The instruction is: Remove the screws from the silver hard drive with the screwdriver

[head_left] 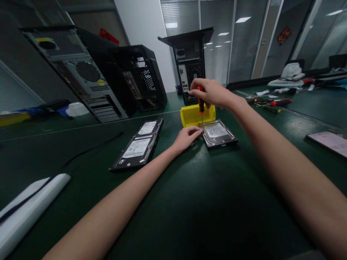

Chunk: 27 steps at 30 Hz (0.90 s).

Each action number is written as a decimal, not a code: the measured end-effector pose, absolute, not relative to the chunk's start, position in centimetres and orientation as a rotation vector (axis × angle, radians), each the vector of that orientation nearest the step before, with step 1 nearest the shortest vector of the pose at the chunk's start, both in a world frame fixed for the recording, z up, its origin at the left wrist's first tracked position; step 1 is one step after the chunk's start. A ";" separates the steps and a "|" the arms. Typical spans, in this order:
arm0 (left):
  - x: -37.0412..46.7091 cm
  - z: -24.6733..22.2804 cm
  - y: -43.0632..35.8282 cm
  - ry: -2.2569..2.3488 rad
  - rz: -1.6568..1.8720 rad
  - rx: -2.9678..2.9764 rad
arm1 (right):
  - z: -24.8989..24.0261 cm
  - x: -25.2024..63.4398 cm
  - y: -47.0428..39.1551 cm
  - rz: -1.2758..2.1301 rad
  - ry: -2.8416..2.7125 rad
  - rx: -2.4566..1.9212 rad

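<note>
A red and black screwdriver stands nearly upright in my right hand, gripped by its handle. Its shaft points down at the left edge of a hard drive, which lies label up on the table. My left hand rests low beside that drive. Its thumb and fingers come together at the drive's left edge, close to the screwdriver tip; the tip's exact contact is too small to make out. Just behind the drive is a yellow case, partly hidden by my right hand and the screwdriver.
Two more hard drives lie end to end on the green table at left. Computer towers stand behind, with another tower at centre. Screwdrivers and a phone lie right; a white object front left.
</note>
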<state>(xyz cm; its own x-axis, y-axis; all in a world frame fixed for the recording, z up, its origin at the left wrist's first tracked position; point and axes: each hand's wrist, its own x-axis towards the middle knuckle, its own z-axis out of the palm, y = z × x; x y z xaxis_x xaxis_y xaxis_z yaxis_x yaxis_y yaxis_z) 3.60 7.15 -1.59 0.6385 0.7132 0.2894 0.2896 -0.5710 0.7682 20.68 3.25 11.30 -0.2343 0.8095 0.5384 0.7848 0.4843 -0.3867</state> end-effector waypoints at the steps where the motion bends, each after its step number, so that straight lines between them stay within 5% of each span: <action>1: 3.6 -1.6 7.1 0.776 0.778 2.157 | 11.3 20.7 3.3 0.011 -2.041 -1.314; 27: 3.5 -1.6 7.1 0.773 0.771 2.156 | 11.6 20.9 3.1 0.097 -2.024 -1.381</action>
